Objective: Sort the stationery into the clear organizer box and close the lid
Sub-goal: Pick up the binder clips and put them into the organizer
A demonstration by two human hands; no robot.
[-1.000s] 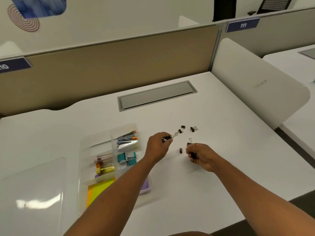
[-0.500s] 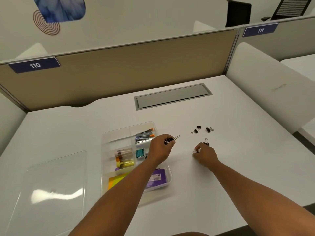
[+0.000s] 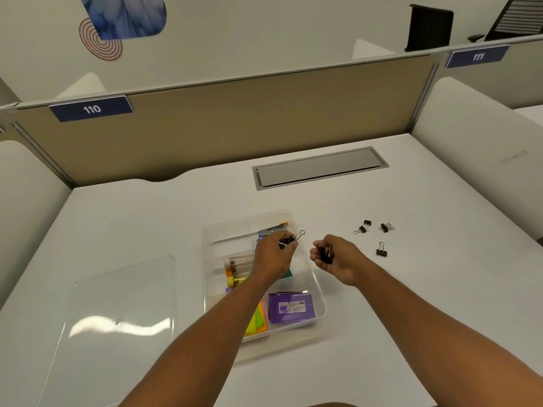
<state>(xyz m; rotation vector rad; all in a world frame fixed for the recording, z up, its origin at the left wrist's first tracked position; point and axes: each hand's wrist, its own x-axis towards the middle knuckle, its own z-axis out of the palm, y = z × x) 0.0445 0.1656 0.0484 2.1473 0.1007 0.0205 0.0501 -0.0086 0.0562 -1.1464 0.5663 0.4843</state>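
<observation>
Organizer box (image 3: 318, 292) sits mid-desk, its lid (image 3: 117, 318) lying off toward the desk's (image 3: 411, 318) left edge. Above the box, the left hand (image 3: 273, 254) pinches binder clips; the right hand (image 3: 335, 259) cups more beside it. Four loose clips (image 3: 381, 252) lie toward the right edge.

White desk (image 3: 411, 304): organizer (image 3: 318, 292), lid (image 3: 117, 304), clips (image 3: 381, 249)

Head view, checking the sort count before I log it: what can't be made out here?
- Clips in the left hand: curled fingers hide the count.
- Clips in the right hand: bunched in the palm, too small to count.
- Organizer box middle compartments: the left forearm covers them.
- Purple case label: too small to read.
- Clear lid: glare, and the near corner is cut by the bottom edge.
</observation>
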